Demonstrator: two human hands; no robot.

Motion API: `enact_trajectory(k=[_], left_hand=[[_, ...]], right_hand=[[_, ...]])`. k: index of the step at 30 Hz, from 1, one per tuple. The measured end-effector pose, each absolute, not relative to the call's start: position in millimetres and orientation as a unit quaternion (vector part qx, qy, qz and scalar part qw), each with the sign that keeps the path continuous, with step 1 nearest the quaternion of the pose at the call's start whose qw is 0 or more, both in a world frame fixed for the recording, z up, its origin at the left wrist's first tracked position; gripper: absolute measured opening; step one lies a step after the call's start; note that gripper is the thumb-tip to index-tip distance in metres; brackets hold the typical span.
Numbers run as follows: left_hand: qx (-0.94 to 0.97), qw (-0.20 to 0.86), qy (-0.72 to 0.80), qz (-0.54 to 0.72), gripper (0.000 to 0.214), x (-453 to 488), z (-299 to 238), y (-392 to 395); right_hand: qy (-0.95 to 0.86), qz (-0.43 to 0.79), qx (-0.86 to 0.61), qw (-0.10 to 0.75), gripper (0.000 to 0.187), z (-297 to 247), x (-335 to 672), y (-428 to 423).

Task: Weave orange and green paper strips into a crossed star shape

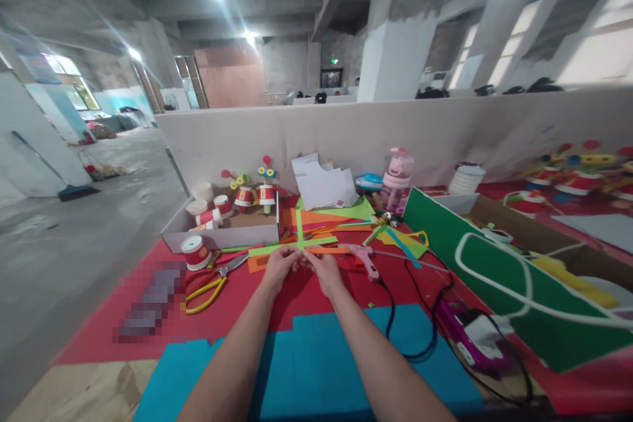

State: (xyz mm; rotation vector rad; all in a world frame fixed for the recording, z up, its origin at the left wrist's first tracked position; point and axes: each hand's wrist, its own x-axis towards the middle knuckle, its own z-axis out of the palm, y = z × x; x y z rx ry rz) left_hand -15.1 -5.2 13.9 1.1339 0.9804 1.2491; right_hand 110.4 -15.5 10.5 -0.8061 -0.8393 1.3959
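Observation:
My left hand and my right hand meet over the red table covering, fingertips pinched close together. Light green paper strips form a cross at the fingertips, and my left hand grips them. An orange paper strip runs out to the right from the fingers of my right hand. Just right of that hand lies a pink glue gun with a black cord. Left of my left hand are yellow-handled scissors. The fingers partly hide where the strips meet.
Blue sheets lie under my forearms. At the back left, a white box holds paper cups and small cup figures. A green-sided box and a purple power strip stand on the right. Behind rises a white partition.

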Motion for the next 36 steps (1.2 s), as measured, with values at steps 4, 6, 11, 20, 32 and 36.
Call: enact_trajectory(k=[4, 6, 11, 20, 32, 36], left_hand=[[0.487, 0.563, 0.401, 0.534, 0.029, -15.2, 11.3, -4.1], [0.485, 0.563, 0.403, 0.534, 0.029, -15.3, 11.6, -4.1], [0.489, 0.544, 0.424, 0.534, 0.03, -15.2, 15.1, -5.6], [0.479, 0.549, 0.419, 0.543, 0.028, -14.6, 16.0, -6.4], [0.441, 0.574, 0.4, 0.562, 0.024, -15.9, 16.4, -5.1], [0.424, 0.599, 0.383, 0.562, 0.024, -17.6, 20.4, -7.8]], right_hand=[[-0.36, 0.606, -0.349, 0.618, 0.029, 11.7, 108.9, -16.6], [-0.357, 0.61, -0.346, 0.618, 0.029, 11.9, 108.5, -16.7], [-0.357, 0.615, -0.346, 0.612, 0.028, 8.8, 108.4, -14.9], [-0.359, 0.615, -0.336, 0.616, 0.027, 8.5, 107.8, -15.6], [-0.339, 0.649, -0.304, 0.609, 0.025, 11.2, 110.8, -14.2], [-0.299, 0.658, -0.305, 0.62, 0.026, 8.9, 114.2, -12.4]])
